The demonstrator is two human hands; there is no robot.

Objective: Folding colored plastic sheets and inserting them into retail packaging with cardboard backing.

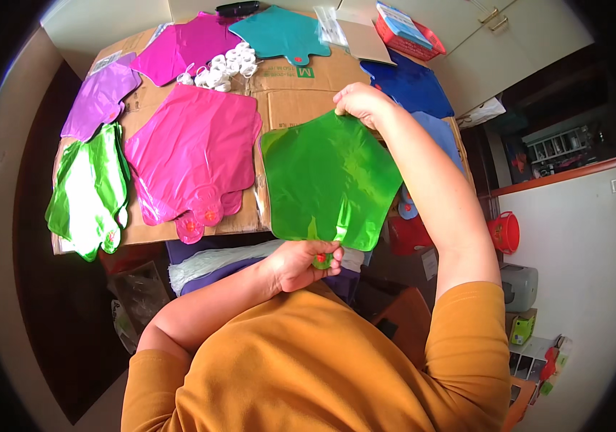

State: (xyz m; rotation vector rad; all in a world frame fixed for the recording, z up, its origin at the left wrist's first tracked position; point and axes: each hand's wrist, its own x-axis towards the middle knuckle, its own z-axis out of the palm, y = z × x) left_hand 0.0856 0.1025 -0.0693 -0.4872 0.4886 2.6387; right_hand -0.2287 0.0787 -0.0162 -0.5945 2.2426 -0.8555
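While the left hand [300,264] pinches a green foil sheet [331,180] mid-frame, the right hand [367,104], upper centre, apparently pinches its top corner.

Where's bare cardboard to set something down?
Main patch: cardboard bordered by the teal foil, white coils, green foil and right hand. A narrower strip shows between the lilac foil and pink foil. Crowded: the right side, with dark blue foil and light blue foil.
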